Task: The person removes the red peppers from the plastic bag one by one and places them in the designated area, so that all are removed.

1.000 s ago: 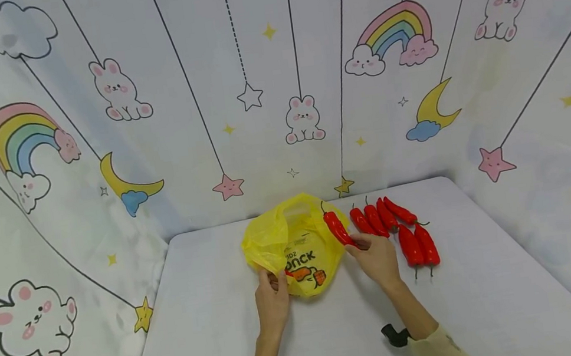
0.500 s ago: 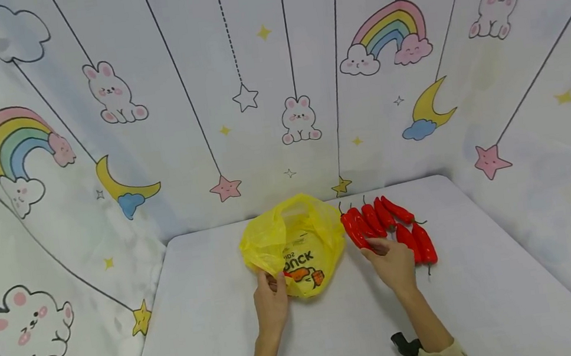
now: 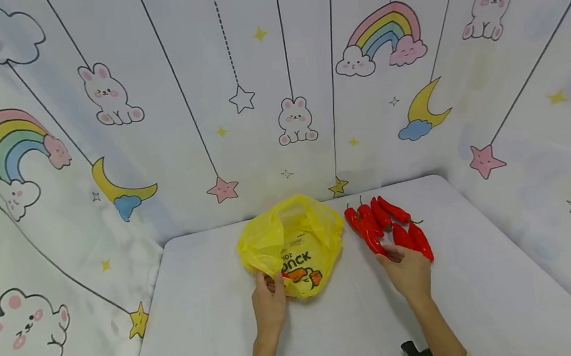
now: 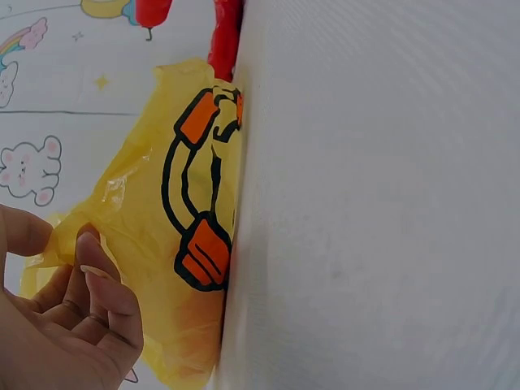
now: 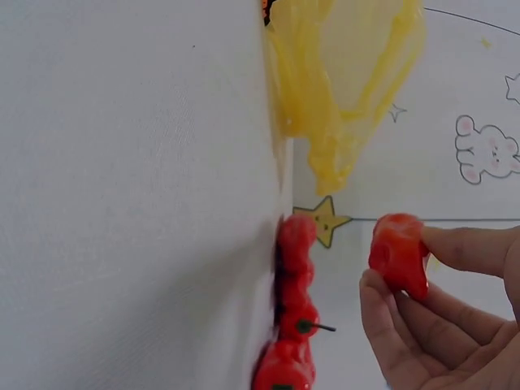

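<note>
A yellow plastic bag with printed lettering and an orange design lies on the table, its mouth gaping. My left hand pinches the near left edge of the bag between thumb and fingers, as the left wrist view shows at the gathered plastic. To the right, my right hand grips a red chili pepper by one end, thumb on one side and fingers on the other. In the right wrist view this pepper is raised above the table. It overlaps the other peppers in the head view.
Several red chili peppers lie in a group right of the bag, two of them nearer and partly behind my right hand. The white-covered table meets a patterned cloth backdrop at its far edge.
My right hand has carried the pepper rightward, from beside the bag's right edge to over the other peppers. My left hand stays at the bag's edge. The head view has shifted slightly.
</note>
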Demonstrator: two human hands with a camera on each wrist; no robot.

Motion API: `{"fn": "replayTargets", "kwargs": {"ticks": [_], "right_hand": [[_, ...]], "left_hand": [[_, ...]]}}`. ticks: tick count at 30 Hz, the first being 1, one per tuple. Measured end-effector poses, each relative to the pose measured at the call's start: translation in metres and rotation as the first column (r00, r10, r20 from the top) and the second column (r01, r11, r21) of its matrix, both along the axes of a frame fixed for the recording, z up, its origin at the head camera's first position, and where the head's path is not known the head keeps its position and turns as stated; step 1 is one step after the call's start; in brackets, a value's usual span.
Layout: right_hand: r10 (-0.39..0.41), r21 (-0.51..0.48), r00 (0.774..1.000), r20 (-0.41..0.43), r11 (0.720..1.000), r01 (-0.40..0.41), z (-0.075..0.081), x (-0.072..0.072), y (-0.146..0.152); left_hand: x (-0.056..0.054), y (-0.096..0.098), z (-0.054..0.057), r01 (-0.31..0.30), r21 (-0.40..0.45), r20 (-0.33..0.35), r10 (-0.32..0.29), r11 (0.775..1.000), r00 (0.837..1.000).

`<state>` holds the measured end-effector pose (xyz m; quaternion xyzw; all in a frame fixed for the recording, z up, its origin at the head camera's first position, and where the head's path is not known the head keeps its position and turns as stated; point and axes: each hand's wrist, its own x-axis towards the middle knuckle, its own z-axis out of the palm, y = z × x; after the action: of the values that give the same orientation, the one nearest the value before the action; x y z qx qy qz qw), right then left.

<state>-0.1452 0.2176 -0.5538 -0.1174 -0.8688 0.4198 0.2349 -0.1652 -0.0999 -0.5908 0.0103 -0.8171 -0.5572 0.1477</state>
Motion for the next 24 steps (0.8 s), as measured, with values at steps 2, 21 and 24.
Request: {"fn": "replayTargets", "kwargs": {"ticks": [2, 21, 24], "right_hand": [[-0.015, -0.001, 1.000, 0.012, 1.000, 0.015, -0.001, 0.003, 0.003], [-0.111, 0.037, 0.993, 0.041, 0.993, 0.110, -0.017, 0.017, 0.024], [-0.124, 0.037, 0.991, 0.052, 0.992, 0.122, -0.018, 0.019, 0.025]], "left_hand": [[0.000, 0.000, 0.000, -0.003, -0.005, 0.001, 0.003, 1.000, 1.000], [0.001, 0.001, 0.000, 0.001, -0.010, 0.006, -0.001, 1.000, 1.000], [0.001, 0.001, 0.000, 0.001, -0.010, 0.006, -0.001, 1.000, 1.000]]}}
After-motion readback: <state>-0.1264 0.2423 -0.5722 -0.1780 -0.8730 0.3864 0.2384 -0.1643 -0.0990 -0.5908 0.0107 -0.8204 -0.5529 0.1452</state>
